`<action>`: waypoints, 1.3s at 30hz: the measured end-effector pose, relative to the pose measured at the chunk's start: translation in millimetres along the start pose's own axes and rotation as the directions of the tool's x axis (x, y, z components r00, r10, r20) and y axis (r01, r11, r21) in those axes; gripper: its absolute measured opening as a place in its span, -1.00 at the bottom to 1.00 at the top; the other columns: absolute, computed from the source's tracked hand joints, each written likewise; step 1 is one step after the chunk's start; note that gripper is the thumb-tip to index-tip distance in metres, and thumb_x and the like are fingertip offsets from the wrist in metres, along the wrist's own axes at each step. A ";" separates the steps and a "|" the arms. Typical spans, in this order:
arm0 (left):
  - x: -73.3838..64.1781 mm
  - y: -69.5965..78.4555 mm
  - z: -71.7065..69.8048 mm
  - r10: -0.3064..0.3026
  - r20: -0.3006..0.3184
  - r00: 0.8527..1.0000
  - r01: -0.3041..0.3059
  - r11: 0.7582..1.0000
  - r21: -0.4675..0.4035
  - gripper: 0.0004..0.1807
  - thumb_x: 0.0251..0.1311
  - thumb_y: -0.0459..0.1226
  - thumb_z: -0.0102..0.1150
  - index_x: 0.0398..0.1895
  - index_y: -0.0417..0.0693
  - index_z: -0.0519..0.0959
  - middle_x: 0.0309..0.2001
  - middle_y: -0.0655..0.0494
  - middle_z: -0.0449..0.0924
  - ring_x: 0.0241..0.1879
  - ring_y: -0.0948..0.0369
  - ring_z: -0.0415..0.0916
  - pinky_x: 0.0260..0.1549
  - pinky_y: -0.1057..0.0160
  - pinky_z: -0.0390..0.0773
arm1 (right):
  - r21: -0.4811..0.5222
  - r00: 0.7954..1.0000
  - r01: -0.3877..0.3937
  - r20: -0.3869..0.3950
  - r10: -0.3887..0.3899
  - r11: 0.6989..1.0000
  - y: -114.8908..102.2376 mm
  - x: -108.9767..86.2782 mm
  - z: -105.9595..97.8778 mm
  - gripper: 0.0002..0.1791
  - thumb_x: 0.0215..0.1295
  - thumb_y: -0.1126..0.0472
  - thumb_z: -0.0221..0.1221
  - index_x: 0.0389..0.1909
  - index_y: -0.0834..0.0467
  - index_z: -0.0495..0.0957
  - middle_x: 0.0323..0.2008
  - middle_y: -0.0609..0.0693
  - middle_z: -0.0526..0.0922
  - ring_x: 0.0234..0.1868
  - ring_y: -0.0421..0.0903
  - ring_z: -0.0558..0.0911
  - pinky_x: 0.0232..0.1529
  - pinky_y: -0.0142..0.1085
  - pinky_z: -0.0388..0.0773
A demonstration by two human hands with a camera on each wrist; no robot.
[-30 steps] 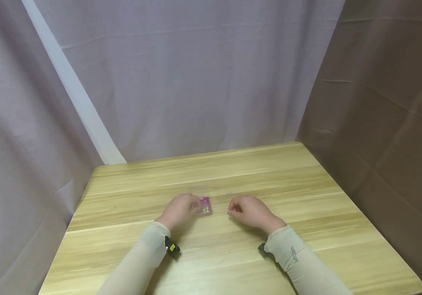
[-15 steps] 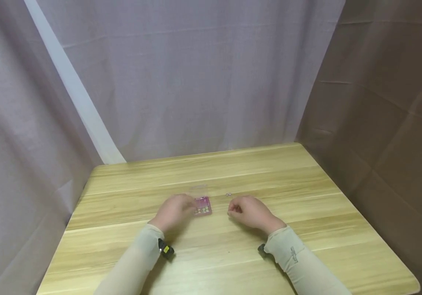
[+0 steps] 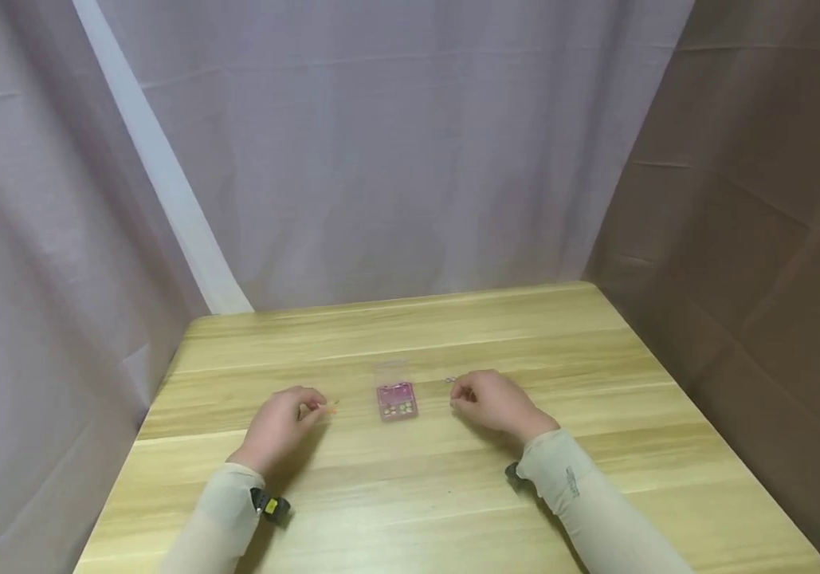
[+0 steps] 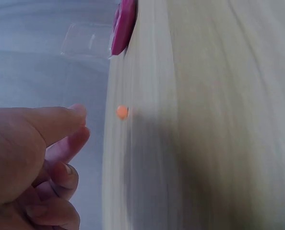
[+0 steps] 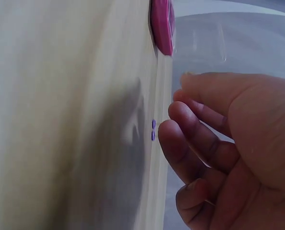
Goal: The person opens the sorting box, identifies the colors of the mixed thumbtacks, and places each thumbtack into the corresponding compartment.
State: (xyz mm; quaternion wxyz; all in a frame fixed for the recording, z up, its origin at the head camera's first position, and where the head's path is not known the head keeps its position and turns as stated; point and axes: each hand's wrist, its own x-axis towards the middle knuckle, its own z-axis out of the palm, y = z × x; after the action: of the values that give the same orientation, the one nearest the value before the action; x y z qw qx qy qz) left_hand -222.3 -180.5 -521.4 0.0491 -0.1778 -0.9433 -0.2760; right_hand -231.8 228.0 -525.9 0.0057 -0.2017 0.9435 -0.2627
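A small pink pill box (image 3: 397,410) stands mid-table with its clear lid (image 3: 391,371) raised; several pale yellow-green round pieces show in its front compartments. Left of it, my left hand (image 3: 282,422) is low over the table, thumb and forefinger close together, near two small orange pieces. One orange round piece (image 4: 122,112) lies just beyond those fingertips in the left wrist view. To the box's right, my right hand (image 3: 497,404) hovers with loosely bent fingers, thumb near forefinger. Two small purple pieces (image 5: 153,130) lie on the table beside its fingers.
The wood-grain table (image 3: 410,502) reaches back to a grey curtain (image 3: 381,159). A brown cloth wall (image 3: 754,239) runs along the right side. Each wrist wears a small black camera, such as the left wrist camera (image 3: 270,506).
My left hand has drawn back from the pill box to the left and now sits by the orange pieces. My right hand has stayed nearly still; the head view has shifted slightly.
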 end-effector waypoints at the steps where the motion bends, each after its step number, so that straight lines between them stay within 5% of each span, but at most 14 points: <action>1: -1.4 -0.9 -1.6 -0.002 -0.004 1.000 0.002 1.000 0.005 -0.87 0.42 -0.22 0.48 -0.04 0.03 0.80 -0.18 0.25 0.76 -0.36 0.32 0.52 -0.23 0.12 0.66 | -0.013 1.000 -0.002 -0.006 0.002 1.000 2.2 2.5 -1.6 -0.93 0.48 0.11 0.41 -0.25 -0.10 0.75 -0.37 -0.33 0.67 -0.34 -0.28 0.59 -0.17 -0.22 0.66; 16: -14.2 -0.5 1.6 -0.021 -0.013 1.000 0.022 0.999 0.034 -0.89 0.38 -0.24 0.52 -0.10 0.03 0.80 -0.23 0.25 0.75 -0.27 0.27 0.63 -0.12 0.02 0.72 | -0.113 0.992 -0.117 -0.064 0.110 0.987 21.1 32.2 -13.8 -0.94 0.43 0.16 0.43 -0.18 0.04 0.77 -0.29 -0.15 0.76 -0.26 -0.14 0.68 -0.02 -0.01 0.72; 28: -19.6 1.5 5.2 -0.056 0.005 0.998 0.056 0.998 0.007 -0.90 0.39 -0.21 0.50 -0.11 0.06 0.78 -0.19 0.23 0.77 -0.14 0.19 0.71 0.03 -0.03 0.73 | -0.151 0.995 -0.099 -0.046 0.093 0.984 18.0 42.7 -7.6 -0.94 0.44 0.16 0.43 -0.25 -0.01 0.75 -0.34 -0.18 0.73 -0.30 -0.17 0.64 -0.10 -0.04 0.70; 39: -26.5 0.0 6.4 -0.054 0.004 0.999 0.054 0.999 0.004 -0.94 0.41 -0.18 0.49 -0.15 0.13 0.78 -0.22 0.28 0.71 -0.24 0.27 0.63 -0.05 0.01 0.70 | -0.167 0.996 -0.083 -0.032 0.078 0.982 15.7 48.2 0.1 -0.89 0.45 0.16 0.43 -0.30 -0.04 0.72 -0.34 -0.18 0.72 -0.29 -0.17 0.64 -0.09 -0.03 0.69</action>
State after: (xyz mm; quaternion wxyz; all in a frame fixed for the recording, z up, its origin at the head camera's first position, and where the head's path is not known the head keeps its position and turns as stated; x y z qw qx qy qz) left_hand -197.6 -185.2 -531.9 0.0402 -0.1526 -0.9483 -0.2752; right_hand -282.0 221.7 -529.2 -0.0128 -0.1598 0.9697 -0.1842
